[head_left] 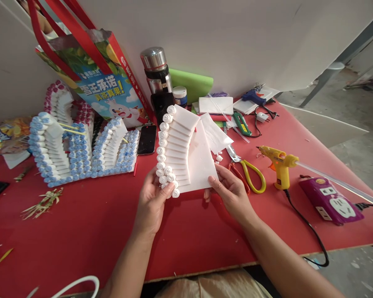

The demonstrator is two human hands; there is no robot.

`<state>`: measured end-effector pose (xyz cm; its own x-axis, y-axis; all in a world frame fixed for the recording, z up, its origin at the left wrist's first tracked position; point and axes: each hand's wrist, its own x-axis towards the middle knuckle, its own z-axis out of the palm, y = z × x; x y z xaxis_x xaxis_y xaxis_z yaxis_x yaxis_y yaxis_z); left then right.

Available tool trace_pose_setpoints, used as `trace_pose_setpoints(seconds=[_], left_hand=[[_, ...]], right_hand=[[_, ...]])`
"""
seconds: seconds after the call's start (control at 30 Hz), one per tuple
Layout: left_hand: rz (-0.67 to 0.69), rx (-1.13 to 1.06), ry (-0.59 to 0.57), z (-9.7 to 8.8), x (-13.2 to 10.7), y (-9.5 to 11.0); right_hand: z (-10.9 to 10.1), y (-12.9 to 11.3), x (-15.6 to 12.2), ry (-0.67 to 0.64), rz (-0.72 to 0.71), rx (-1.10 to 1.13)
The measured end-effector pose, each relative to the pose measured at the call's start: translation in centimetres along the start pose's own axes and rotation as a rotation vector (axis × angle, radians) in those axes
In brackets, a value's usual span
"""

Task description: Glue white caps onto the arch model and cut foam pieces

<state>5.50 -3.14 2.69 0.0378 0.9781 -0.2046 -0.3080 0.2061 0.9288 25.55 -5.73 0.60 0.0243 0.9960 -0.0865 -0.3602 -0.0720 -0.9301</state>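
Observation:
Both hands hold up a white foam staircase model (pixel 189 155) over the red table (pixel 90 223). It has stacked white steps and a row of small white rolled knobs down its left edge. My left hand (pixel 152 198) grips the lower left corner, fingers curled round the bottom knobs. My right hand (pixel 231 190) pinches the lower right corner of the flat white base sheet. A loose white sheet (pixel 216 134) lies just behind the model.
Yellow-handled scissors (pixel 251 174), a yellow glue gun (pixel 278 163) and a purple power strip (pixel 331 200) lie right. A finished blue-knobbed staircase model (pixel 77 151), a phone (pixel 147 140), a printed bag (pixel 105 82), a steel flask (pixel 157 70) and green foam (pixel 191 82) stand behind.

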Motion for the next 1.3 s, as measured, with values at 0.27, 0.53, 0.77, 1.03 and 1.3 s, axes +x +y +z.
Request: trace_pose_setpoints(seconds=[0.27, 0.53, 0.77, 1.03, 1.3], left_hand=[[-0.051, -0.048, 0.022, 0.1, 0.4, -0.2], [-0.055, -0.049, 0.039, 0.1, 0.5, -0.3], [-0.064, -0.056, 0.050, 0.2, 0.4, 0.0], [-0.148, -0.152, 0.001, -0.2, 0.9, 0.7], [-0.140, -0.126, 0.016, -0.3, 0.9, 0.4]], right_hand=[[0.2, -0.3, -0.1, -0.029, -0.015, -0.026], [0.2, -0.5, -0.2, -0.058, -0.010, -0.025], [0.2, -0.5, -0.2, -0.058, -0.012, -0.029], [0.4, -0.6, -0.5, -0.081, 0.010, -0.037], [0.4, -0.7, -0.5, -0.089, 0.006, -0.039]])
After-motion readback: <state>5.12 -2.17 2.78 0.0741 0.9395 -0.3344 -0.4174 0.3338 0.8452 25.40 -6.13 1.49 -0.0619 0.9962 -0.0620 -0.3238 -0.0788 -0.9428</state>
